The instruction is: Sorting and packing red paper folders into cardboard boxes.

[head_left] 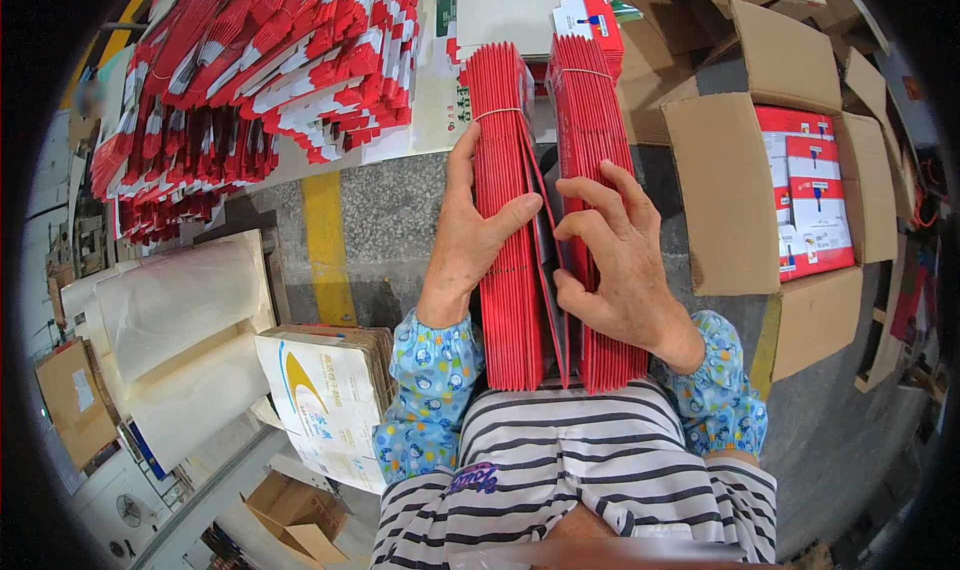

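Two long bundles of flat-folded red cartons stand side by side against my striped shirt, edges upward. My left hand (475,225) is closed around the left bundle (505,310), its thumb across the top edges and its fingers along the outer side. A thin rubber band crosses that bundle near its far end. Over the right bundle (603,340) my right hand (620,260) is bent, its fingertips at the inner edge by the gap. That bundle, too, has a band near its far end. One dark-faced flap (548,270) leans out into the gap between them.
Many more red and white folded cartons (290,60) are piled on the table at the far left. An open cardboard box (725,195) holding red and white packages stands on the right. Stacked printed cardboard (325,390) and a pale sheet-covered stack (185,310) lie left of me.
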A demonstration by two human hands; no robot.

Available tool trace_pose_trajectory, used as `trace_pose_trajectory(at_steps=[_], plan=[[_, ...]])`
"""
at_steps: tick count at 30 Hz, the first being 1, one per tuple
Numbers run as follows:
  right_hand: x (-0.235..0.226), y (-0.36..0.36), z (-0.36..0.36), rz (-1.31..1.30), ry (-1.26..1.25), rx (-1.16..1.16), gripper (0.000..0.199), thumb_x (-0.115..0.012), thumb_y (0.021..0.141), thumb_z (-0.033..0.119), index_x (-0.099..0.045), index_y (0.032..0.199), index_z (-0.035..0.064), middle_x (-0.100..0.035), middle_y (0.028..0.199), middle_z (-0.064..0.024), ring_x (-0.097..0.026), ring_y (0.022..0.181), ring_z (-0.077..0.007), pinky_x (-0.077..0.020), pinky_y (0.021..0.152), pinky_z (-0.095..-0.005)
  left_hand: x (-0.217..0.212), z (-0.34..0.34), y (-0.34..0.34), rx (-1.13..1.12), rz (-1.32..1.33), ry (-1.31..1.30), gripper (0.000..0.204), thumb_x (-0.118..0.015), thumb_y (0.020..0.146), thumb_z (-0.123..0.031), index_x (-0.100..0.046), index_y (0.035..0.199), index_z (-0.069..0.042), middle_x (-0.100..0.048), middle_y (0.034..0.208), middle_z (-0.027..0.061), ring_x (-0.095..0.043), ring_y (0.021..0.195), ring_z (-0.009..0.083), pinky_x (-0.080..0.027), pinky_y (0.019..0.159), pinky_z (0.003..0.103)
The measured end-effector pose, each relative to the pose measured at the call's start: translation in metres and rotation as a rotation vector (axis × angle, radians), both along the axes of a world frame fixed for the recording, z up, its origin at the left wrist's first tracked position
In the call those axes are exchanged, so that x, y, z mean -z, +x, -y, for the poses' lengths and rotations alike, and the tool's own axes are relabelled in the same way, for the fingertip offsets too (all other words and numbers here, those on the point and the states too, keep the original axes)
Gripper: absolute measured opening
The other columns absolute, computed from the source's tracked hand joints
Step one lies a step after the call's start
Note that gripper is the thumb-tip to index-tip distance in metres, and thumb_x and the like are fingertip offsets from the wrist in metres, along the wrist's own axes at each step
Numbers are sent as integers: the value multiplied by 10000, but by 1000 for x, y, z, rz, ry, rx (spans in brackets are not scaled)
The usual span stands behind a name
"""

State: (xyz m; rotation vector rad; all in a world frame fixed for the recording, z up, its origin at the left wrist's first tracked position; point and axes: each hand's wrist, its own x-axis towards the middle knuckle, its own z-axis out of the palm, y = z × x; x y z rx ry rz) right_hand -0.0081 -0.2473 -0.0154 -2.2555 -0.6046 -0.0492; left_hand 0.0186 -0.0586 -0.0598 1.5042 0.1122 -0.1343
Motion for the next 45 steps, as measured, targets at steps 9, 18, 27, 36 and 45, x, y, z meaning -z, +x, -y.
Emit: trace_pose_trajectory(at_steps=[9,18,27,36,45], plan=[[7,-2,16,85,-107,-14,134,-626,660,114,-655,789,93,-529,1318,-102,-296,1386,-418,-145,1090,-672,0,-8,-5,-55,26,48,841,-682,759,-13,-267,1489,-57,-530,1301,157,-568,1140,210,-476,962,340],[2,14,13,173,-41,-267,196,-693,756,175,-581,653,51,-615,984,-111,-463,1286,-337,-223,1146,-561,-4,-8,-8,-27,-138,-246,735,-773,776,-113,-381,1387,3,-578,1244,132,-607,1063,193,-501,921,324],[-2,25,5,215,-67,-390,246,-745,767,264,-663,926,96,-579,770,-82,-576,1032,-297,-288,1125,-553,2,-10,-7,-17,-171,-249,643,-765,796,-141,-441,1330,11,-609,1185,120,-611,1045,184,-505,906,327],[3,58,-3,184,32,-542,194,-661,827,130,-586,990,57,-599,903,-86,-593,934,-287,-406,999,-462,9,-8,-1,-19,86,88,906,-737,736,-104,-220,1472,7,-433,1380,176,-487,1231,241,-409,1044,363],[17,118,-20,-10,-9,-304,97,-535,861,32,-463,920,7,-590,885,-212,-592,854,-416,-445,690,-512,5,-11,9,19,32,79,958,-712,710,-81,-161,1488,16,-405,1388,180,-448,1268,254,-388,1062,362]])
